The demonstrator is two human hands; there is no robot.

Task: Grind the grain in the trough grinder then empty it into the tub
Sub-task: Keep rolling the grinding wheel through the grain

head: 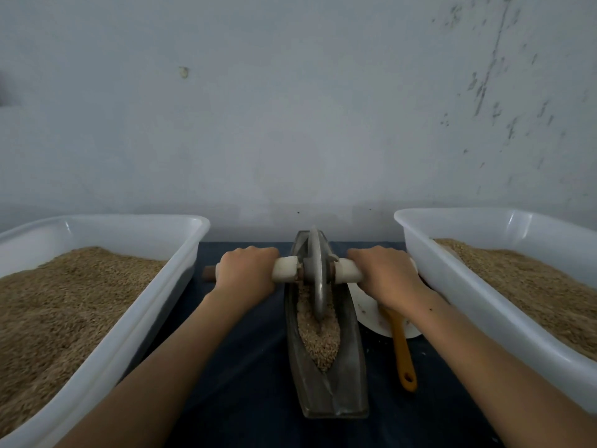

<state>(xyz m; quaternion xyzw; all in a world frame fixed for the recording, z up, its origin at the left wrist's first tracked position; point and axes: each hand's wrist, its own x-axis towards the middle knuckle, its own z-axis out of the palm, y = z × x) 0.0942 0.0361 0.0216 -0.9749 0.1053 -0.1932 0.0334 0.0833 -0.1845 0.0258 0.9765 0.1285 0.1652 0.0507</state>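
While hands (318,273) on axle: flanking tubs (181,263); yellow-handled brush (403,354) beside trough (347,376).

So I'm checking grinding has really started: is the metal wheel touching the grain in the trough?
Touching. The head view shows the wheel with its lower edge sunk into the grain in the trough.
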